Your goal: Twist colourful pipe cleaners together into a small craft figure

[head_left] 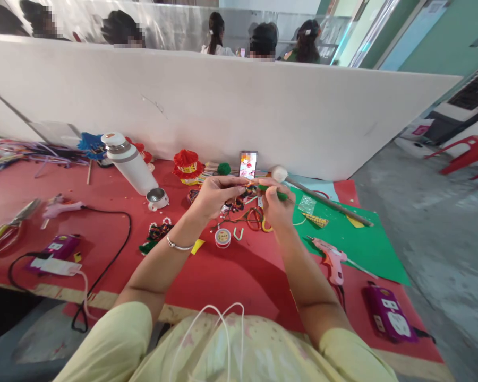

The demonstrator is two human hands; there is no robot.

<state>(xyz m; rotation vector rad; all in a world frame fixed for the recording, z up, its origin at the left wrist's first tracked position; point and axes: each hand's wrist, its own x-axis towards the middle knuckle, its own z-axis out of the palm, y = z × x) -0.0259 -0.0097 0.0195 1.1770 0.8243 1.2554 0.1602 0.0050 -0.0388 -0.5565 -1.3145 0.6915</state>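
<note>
My left hand is closed on a dark multicoloured braided yarn piece, which hangs below its fingers over the middle of the table. Close beside it on the right, my right hand grips a green-handled tool; the tool's tip, near the yarn and my left fingertips, is too small to make out. Under the hands lie red-handled scissors, a round tub and a bent white piece. Behind them a lit phone leans against the white partition.
A white bottle and metal cup stand left on the red table. Pink glue guns with cords lie on both sides. A purple box sits right, near a green sheet. People sit beyond the partition.
</note>
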